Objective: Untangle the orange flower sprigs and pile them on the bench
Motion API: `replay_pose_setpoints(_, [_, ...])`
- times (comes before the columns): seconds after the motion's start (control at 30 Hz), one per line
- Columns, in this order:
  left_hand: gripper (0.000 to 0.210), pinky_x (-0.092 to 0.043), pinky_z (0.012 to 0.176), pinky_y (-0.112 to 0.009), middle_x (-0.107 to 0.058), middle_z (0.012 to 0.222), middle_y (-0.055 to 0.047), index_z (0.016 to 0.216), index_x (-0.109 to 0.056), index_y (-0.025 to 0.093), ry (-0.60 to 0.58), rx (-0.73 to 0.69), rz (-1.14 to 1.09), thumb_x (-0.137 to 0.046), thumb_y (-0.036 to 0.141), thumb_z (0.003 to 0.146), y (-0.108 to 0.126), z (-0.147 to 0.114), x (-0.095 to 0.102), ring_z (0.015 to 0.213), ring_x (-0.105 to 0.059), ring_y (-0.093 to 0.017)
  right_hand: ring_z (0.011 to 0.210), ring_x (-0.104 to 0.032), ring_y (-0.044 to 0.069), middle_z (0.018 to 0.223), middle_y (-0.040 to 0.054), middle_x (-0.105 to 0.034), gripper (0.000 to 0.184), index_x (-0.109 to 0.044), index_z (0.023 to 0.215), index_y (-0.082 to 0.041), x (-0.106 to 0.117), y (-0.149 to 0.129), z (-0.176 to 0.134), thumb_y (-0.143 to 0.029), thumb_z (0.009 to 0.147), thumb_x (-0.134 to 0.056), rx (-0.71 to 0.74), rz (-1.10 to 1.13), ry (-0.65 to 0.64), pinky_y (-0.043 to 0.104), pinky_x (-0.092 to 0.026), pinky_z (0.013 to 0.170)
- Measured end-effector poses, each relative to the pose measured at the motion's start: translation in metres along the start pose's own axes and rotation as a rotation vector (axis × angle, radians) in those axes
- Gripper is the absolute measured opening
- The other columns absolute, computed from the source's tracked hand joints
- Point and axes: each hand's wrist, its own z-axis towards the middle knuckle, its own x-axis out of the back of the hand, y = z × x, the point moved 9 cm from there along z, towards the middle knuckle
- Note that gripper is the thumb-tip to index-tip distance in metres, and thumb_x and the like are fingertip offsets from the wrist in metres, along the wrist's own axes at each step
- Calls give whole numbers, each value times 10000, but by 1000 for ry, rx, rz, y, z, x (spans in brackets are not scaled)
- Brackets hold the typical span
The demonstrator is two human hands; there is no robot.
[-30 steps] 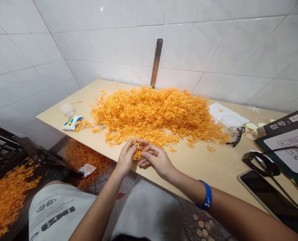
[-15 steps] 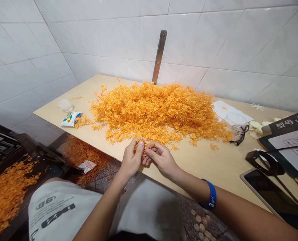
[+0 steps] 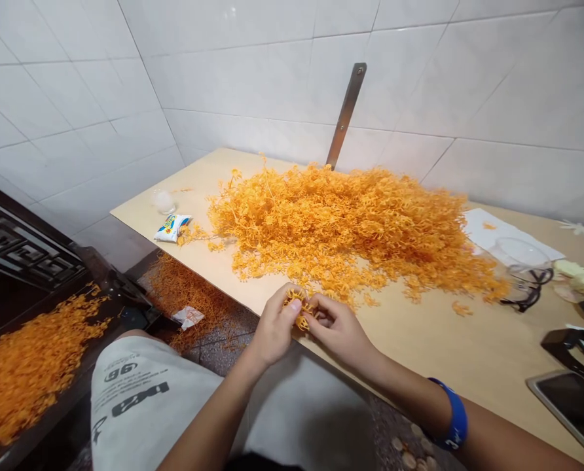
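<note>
My left hand (image 3: 277, 325) is closed around a small orange plastic flower piece (image 3: 299, 307), its thumb pressed on top. Close against it, my right hand (image 3: 340, 329) pinches at the same piece with thumb and forefinger; whatever lies between those fingertips is mostly hidden. Both hands are over the table's near edge. Just beyond them spreads a big heap of orange plastic flower pieces (image 3: 341, 222), tangled together, with loose ones along its front.
On the table (image 3: 419, 347) a small blue-and-white packet (image 3: 173, 227) lies left, eyeglasses (image 3: 525, 294) and white paper (image 3: 511, 235) right, a phone (image 3: 567, 399) near right. A metal bar (image 3: 347, 114) stands behind the heap. More orange pieces (image 3: 36, 366) lie lower left.
The view has swung left, so everything appears further right. Both hands stay together on the orange piece, with the right fingers slightly shifted.
</note>
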Motion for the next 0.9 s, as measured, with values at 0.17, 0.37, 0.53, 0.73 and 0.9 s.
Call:
replay_pose_setpoints(0.17, [333, -419, 819, -291, -592, 852, -49, 839, -560, 170, -87, 19, -13, -316, 373, 939, 9, -2, -4, 846, -543, -187, 479, -405, 83, 511, -46, -433, 260, -418, 582, -187, 9, -13, -5, -257, 790, -558, 177, -312, 125, 200, -303, 477])
replay_pose_setpoints(0.37, [153, -405, 741, -260, -575, 839, -20, 880, -524, 182, 20, 59, 226, -426, 286, 932, 2, -9, -10, 791, -540, -154, 454, -357, 72, 483, -57, -371, 307, -360, 554, -190, 12, -18, -11, -212, 814, -523, 248, -357, 184, 199, -278, 467])
replay_pose_setpoints(0.53, [283, -347, 588, -228, -474, 651, 30, 738, -466, 187, 194, 44, 218, -396, 353, 957, -3, -10, 5, 607, -457, -110, 532, -476, 89, 618, -18, -524, 153, -548, 770, -168, -3, -26, -15, -248, 883, -483, 273, -197, 9, 196, -368, 521])
replay_pose_setpoints(0.73, [328, -315, 531, -211, -408, 612, 45, 680, -422, 187, 217, 54, 28, -407, 377, 948, 1, -7, 7, 564, -390, -91, 491, -411, 77, 585, -42, -473, 226, -475, 724, -180, -8, -14, -10, -348, 821, -591, 127, -118, -64, 192, -311, 459])
replay_pose_setpoints(0.9, [316, -333, 559, -213, -426, 632, 41, 698, -450, 180, 124, 27, 6, -413, 374, 946, 5, 1, -2, 590, -404, -93, 509, -416, 83, 555, -28, -470, 317, -441, 628, -176, -9, -11, -7, -363, 873, -515, 149, -138, -102, 205, -319, 484])
